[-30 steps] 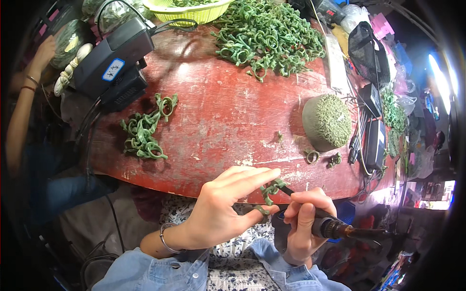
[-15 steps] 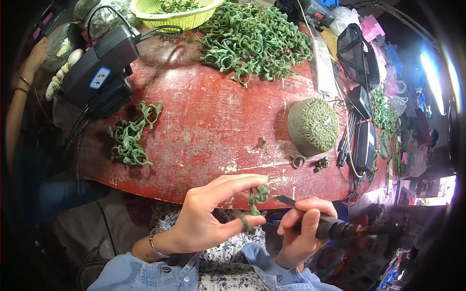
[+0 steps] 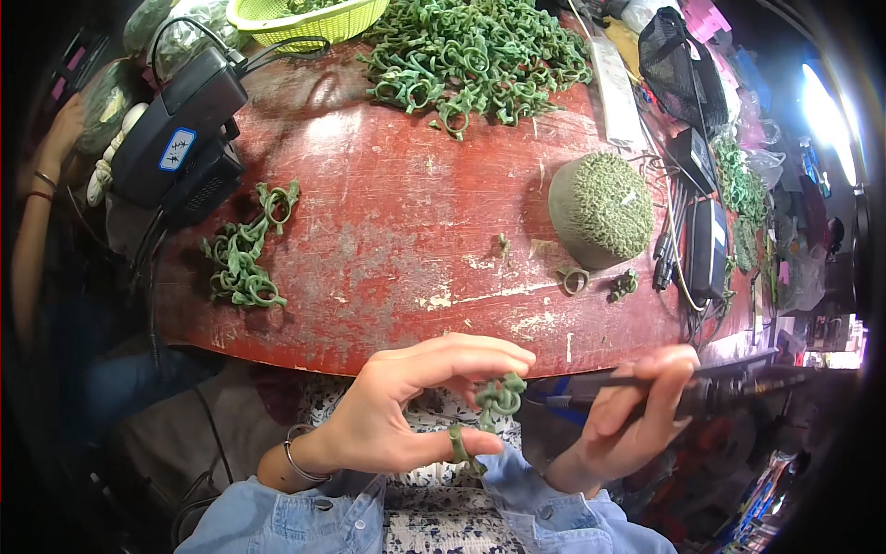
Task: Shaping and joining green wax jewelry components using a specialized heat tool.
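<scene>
Standing on the red table (image 3: 369,258), a grey-green drum (image 3: 591,208) is showing a crumbly top. A small ring (image 3: 573,282) and a curly bit (image 3: 623,285) are lying just in front of it. Right of the drum, black adapters (image 3: 706,249) and tangled cables (image 3: 678,245) are crowding the table's edge; beyond the drum, a big green heap (image 3: 480,60) is spreading, a white strip (image 3: 616,92) lying beside it. Well left of the drum, a smaller green cluster (image 3: 245,254) is resting near a black device (image 3: 175,120).

Beyond the drum and far to its left, a yellow-green basket (image 3: 323,30) is holding more greenery, the upper frame edge cutting it off. Farther left, a plastic bag (image 3: 113,100) is enclosing something green, a co-worker's hand (image 3: 66,125) showing beside it.

Nearer than the drum and to its left, the left hand (image 3: 415,406) is holding a curly green piece (image 3: 500,397) between curved fingers and thumb; the fingers are partly hiding the contact. A green band (image 3: 456,443) is circling the thumb. Nearer than the drum, slightly right, the right hand (image 3: 637,415) is gripping a dark tool (image 3: 715,392); blur is obscuring its tip.
</scene>
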Demonstrator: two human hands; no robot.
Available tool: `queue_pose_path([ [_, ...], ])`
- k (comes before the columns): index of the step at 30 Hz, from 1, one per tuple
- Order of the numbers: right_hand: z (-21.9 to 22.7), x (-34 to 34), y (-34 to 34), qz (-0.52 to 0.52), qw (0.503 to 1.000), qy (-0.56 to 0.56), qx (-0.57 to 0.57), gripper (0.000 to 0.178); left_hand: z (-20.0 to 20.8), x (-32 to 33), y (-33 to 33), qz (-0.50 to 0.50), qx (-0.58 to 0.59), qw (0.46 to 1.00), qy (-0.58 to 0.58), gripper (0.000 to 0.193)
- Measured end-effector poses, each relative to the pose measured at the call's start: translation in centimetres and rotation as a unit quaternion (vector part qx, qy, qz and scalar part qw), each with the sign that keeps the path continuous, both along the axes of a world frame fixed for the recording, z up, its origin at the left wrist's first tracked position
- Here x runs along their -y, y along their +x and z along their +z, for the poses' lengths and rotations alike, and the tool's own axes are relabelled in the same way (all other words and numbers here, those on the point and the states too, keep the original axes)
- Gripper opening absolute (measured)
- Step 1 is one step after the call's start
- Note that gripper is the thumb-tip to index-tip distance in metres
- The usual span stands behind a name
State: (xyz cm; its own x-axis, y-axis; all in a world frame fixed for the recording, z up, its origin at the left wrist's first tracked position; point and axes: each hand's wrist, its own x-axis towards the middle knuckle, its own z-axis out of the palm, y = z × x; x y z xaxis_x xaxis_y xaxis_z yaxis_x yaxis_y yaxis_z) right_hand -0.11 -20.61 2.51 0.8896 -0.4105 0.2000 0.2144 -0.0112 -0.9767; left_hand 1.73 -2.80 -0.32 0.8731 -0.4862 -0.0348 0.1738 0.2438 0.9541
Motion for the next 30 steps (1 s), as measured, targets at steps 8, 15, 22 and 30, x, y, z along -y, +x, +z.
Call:
queue_pose_path([
  [8,-0.8,-0.9,-1.1,0.132,0.991,0.008,0.0,0.031,0.2,-0.2,0.0,0.052,0.071,0.992,0.095,0.053],
  [15,-1.0,-1.0,-1.1,0.146,0.988,-0.037,-0.037,0.029,0.4,0.4,-0.3,0.093,0.171,0.965,0.173,0.051],
  [22,-1.7,-1.1,-1.3,0.135,0.99,-0.041,0.004,0.024,0.6,0.4,-0.3,0.066,0.141,0.972,0.175,0.05],
  [30,-1.5,-1.4,-1.5,0.124,0.992,-0.019,-0.006,0.026,0.5,0.2,-0.1,0.018,0.11,0.985,0.132,0.047],
])
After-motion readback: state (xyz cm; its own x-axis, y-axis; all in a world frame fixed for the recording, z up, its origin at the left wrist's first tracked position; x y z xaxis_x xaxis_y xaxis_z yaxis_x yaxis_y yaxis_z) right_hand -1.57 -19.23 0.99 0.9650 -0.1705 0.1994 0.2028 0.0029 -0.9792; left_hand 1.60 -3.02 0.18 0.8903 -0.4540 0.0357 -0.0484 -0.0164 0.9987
